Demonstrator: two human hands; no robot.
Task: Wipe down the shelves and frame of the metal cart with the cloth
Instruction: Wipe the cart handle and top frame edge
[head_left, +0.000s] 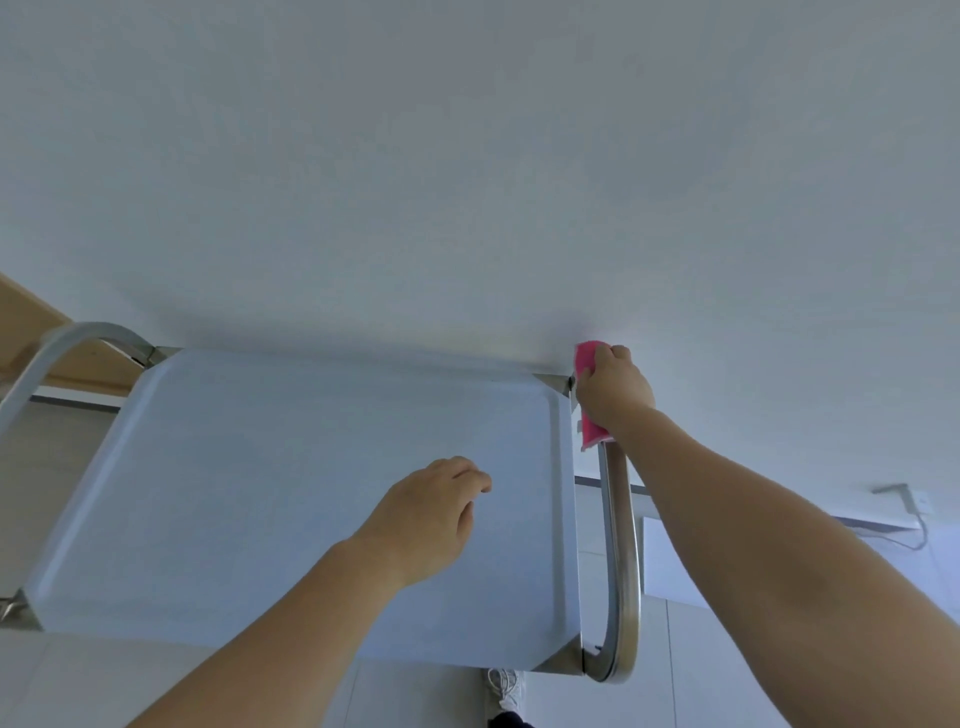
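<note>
Head view: the metal cart (311, 493) stands against a white wall (467, 156), its flat top shelf (260, 467) filling the lower middle of the picture. At about 2 o'clock from the shelf's centre, the right hand (613, 389) grips the pink cloth (589, 426), fingers curled round it and pressing it onto the top of the curved right handle tube (621, 561), just beside the shelf's far right corner. The left hand (431, 514) hovers over the shelf near its middle, fingers loosely curled and close together, holding nothing; whether it touches the surface cannot be told. At 10 o'clock, the left handle tube (57, 348) arches up. At 6 o'clock, a white shoe (504, 691) shows on the tiled floor (415, 696).
</note>
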